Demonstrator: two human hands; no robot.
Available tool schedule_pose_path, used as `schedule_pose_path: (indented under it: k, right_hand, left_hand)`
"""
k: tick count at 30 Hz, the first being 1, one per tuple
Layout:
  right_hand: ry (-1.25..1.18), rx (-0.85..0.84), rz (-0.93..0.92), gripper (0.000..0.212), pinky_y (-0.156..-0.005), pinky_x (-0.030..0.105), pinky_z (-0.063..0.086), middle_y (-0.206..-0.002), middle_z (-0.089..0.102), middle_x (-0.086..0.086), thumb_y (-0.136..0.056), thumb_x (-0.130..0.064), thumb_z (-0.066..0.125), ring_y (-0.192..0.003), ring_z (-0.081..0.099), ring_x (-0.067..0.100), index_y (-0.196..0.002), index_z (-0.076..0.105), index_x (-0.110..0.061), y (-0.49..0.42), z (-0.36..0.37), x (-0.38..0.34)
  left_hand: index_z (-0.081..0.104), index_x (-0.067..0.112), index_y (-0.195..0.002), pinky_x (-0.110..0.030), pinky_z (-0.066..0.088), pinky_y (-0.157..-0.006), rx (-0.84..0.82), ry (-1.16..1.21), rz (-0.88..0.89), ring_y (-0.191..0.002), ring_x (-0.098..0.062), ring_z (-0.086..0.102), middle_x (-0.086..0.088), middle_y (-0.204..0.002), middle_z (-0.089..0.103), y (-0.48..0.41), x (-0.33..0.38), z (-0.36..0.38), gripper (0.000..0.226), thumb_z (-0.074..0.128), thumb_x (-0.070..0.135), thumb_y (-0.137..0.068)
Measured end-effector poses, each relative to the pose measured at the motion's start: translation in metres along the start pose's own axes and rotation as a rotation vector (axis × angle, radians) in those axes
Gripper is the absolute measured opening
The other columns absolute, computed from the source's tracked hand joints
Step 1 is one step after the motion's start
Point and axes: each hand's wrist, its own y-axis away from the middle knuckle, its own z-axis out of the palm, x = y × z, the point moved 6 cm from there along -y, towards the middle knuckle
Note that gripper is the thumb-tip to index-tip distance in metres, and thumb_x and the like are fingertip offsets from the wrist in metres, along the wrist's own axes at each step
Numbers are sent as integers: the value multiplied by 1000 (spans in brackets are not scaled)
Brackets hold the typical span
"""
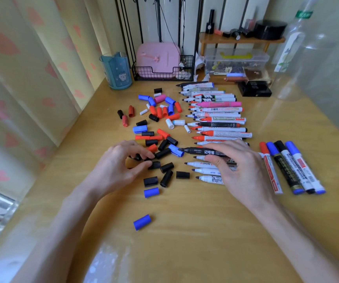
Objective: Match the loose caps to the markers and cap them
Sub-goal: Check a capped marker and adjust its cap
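My right hand (240, 164) grips an uncapped black marker (199, 151) by its barrel, tip pointing left, just above a row of several uncapped markers (217, 119) lying side by side. My left hand (121, 160) reaches into the pile of loose caps (158, 127), its thumb and fingers closing round a black cap (154, 164). Black, red, blue, white and pink caps are scattered there. To the right lie several capped markers (293, 166). A single blue cap (142, 222) sits alone near me.
At the back stand a blue pen cup (116, 70), a wire basket with a pink case (160, 64), a clear box (236, 60) under a small wooden shelf, and a black box (254, 88). A clear bottle (293, 48) rises at right. Curtains hang at left.
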Motion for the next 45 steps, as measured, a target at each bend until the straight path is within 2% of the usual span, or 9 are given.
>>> schedule_pose_path:
  k: [9,15,19,22,28,32,39,42,45]
  right_hand:
    - [14,-10,31,22,-90,34,49,-103,74,-10,-93,-19,76,-102,65,20,-115,79,-18,1,4,0]
    - [-10,-6,53,23,-91,34,50,-104,75,-10,-93,-20,76,-104,65,18,-115,79,-19,0,4,3]
    - [-13,-3,50,23,-92,37,51,-104,75,-9,-94,-20,75,-105,65,19,-117,78,-19,0,3,4]
    - [-23,13,49,22,-91,36,50,-104,74,-10,-94,-17,75,-106,65,20,-116,78,-18,-1,1,4]
    - [-41,55,35,24,-88,34,51,-97,71,-8,-95,-23,72,-100,63,18,-118,76,-18,0,-3,2]
    - [-59,59,-2,24,-88,33,51,-98,71,-9,-94,-21,73,-99,63,18,-118,77,-16,0,-4,-3]
    - [-47,29,-54,24,-85,34,51,-99,72,-10,-92,-15,77,-94,60,18,-116,79,-15,0,-2,-3]
    - [-25,10,-100,24,-84,32,50,-100,72,-9,-92,-18,77,-92,59,17,-116,79,-14,1,0,-8]
    - [-21,2,-114,25,-82,32,50,-100,72,-9,-93,-21,75,-90,58,16,-117,79,-14,2,2,-8]
  left_hand:
    - [80,23,-101,-33,49,-81,224,-217,-65,-105,-19,50,8,-102,59,-21,20,22,22,79,42,-88]
    - [81,22,-98,-36,46,-87,217,-283,-152,-106,-22,50,4,-103,63,-25,23,31,28,80,46,-85]
    - [78,21,-98,-33,44,-85,269,-226,-105,-100,-19,50,5,-101,64,-22,28,27,24,82,40,-84]
    - [73,23,-100,-27,46,-76,315,-36,-92,-92,-8,60,19,-93,66,-17,34,16,17,78,37,-91]
    - [73,15,-115,-18,55,-82,273,372,-60,-82,-10,75,14,-105,76,-12,45,11,22,76,10,-93]
    - [76,14,-113,-13,49,-82,247,356,-22,-79,-7,69,25,-95,74,-11,49,12,22,78,9,-92]
    - [74,19,-111,-29,58,-83,140,388,30,-87,-16,76,13,-100,76,-11,51,19,19,78,17,-93]
    - [74,20,-113,-22,52,-74,96,336,57,-81,-15,75,7,-83,76,-9,55,23,21,74,29,-93]
    - [76,21,-115,-14,41,-66,94,286,63,-73,-10,70,8,-72,73,-8,57,26,18,72,23,-97]
